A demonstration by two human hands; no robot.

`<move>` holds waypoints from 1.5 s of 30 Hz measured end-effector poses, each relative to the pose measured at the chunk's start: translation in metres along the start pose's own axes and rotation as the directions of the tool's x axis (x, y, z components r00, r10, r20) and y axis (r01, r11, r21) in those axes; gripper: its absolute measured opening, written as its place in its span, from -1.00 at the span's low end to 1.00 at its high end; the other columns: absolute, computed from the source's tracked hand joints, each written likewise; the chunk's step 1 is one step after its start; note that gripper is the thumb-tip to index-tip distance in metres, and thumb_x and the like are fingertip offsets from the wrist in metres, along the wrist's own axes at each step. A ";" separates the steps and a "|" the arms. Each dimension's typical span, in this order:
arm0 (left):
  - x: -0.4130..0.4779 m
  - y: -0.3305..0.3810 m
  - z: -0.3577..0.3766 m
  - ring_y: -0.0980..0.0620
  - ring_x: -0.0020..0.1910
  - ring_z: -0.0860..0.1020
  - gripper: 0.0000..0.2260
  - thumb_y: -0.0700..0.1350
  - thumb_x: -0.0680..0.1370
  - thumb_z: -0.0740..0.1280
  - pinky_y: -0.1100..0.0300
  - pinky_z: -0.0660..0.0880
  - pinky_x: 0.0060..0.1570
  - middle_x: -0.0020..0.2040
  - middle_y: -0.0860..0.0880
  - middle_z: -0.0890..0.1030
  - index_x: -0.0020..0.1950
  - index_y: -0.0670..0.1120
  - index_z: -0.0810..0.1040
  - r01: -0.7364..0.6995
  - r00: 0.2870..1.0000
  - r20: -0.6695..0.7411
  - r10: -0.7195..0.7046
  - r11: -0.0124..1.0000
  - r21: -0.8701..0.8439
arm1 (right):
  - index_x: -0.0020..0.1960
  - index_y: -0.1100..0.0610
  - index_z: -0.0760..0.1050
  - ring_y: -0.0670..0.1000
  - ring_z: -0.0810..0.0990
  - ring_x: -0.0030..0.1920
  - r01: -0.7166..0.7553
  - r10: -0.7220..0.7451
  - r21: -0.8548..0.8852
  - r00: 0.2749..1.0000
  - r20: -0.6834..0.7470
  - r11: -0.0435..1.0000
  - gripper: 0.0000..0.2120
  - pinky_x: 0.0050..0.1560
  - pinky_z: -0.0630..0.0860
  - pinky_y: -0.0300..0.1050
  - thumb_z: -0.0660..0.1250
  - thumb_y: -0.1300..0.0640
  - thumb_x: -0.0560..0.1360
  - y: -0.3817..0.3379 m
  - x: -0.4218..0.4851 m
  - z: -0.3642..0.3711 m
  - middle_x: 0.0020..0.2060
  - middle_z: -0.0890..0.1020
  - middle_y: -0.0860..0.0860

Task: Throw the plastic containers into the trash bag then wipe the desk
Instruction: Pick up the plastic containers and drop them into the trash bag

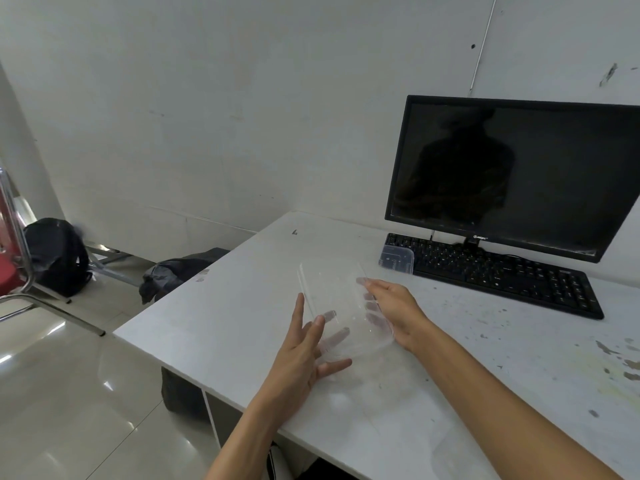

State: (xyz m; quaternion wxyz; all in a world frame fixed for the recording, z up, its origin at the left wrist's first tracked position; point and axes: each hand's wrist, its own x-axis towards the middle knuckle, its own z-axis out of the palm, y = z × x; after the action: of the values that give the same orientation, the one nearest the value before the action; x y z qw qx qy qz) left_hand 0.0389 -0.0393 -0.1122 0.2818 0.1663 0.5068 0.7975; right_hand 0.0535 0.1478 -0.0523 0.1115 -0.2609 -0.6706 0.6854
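A clear plastic container (337, 299) is held tilted above the white desk (221, 327), near its middle. My right hand (391, 310) grips its right side, fingers showing through the plastic. My left hand (304, 348) is spread under and against its left side, some fingers behind the plastic. A smaller clear plastic lid or container (396, 259) rests on the left end of the keyboard. A black trash bag (180, 271) stands on the floor beside the desk's left edge.
A black monitor (512, 174) and black keyboard (502, 275) stand at the desk's back right. The desk's right part (609, 355) is stained. A second black bag (57, 254) sits by the wall at left, beside a red metal-framed chair (10, 254). The floor is tiled.
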 end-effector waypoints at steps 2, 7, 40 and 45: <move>0.000 0.000 0.000 -0.12 0.31 0.61 -0.21 0.16 0.48 0.41 -0.08 0.63 0.07 0.41 0.06 0.53 0.59 0.36 0.03 -0.002 1.000 0.005 0.002 1.000 0.003 | 0.26 0.06 0.60 0.01 0.59 0.04 0.011 -0.011 -0.023 1.000 -0.008 1.000 -0.71 -0.03 0.60 -0.10 0.33 -0.02 0.60 0.002 0.000 0.003 0.09 0.60 0.06; 0.002 -0.001 -0.003 -0.13 0.31 0.60 -0.06 0.12 0.43 0.54 -0.04 0.62 0.10 0.49 0.02 0.45 0.60 0.34 -0.03 0.010 0.998 0.055 -0.011 1.000 0.022 | 0.37 0.04 0.53 0.00 0.62 0.01 0.037 -0.036 -0.041 0.999 0.012 0.999 -0.68 -0.12 0.60 -0.14 0.26 0.00 0.65 0.007 -0.002 0.007 0.08 0.61 0.04; 0.001 0.008 0.004 -0.25 0.17 0.67 -0.52 0.14 0.48 0.37 -0.08 0.68 -0.06 0.30 -0.11 0.64 0.32 -0.05 0.50 -0.047 0.985 -0.172 0.009 0.975 -0.218 | 0.29 -0.04 0.57 -0.05 0.62 0.02 0.313 -0.322 -0.213 0.947 -0.008 0.926 -0.74 -0.07 0.63 -0.16 0.25 0.09 0.64 0.003 -0.008 0.016 0.08 0.62 -0.07; 0.000 0.011 0.006 -0.23 0.13 0.69 -0.56 0.15 0.51 0.33 -0.03 0.69 -0.11 0.27 -0.10 0.66 0.30 -0.06 0.50 -0.054 0.980 -0.200 0.006 0.971 -0.234 | 0.20 0.00 0.63 -0.10 0.61 -0.18 0.321 -0.333 -0.124 0.938 -0.097 0.939 -0.79 -0.19 0.58 -0.26 0.29 0.15 0.63 0.006 -0.003 0.013 -0.17 0.65 -0.08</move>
State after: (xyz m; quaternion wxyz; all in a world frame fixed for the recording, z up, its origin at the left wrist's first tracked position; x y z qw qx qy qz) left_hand 0.0392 -0.0389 -0.1002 0.2359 0.0588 0.4302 0.8694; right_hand 0.0504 0.1344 -0.0581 0.2489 -0.1910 -0.7323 0.6044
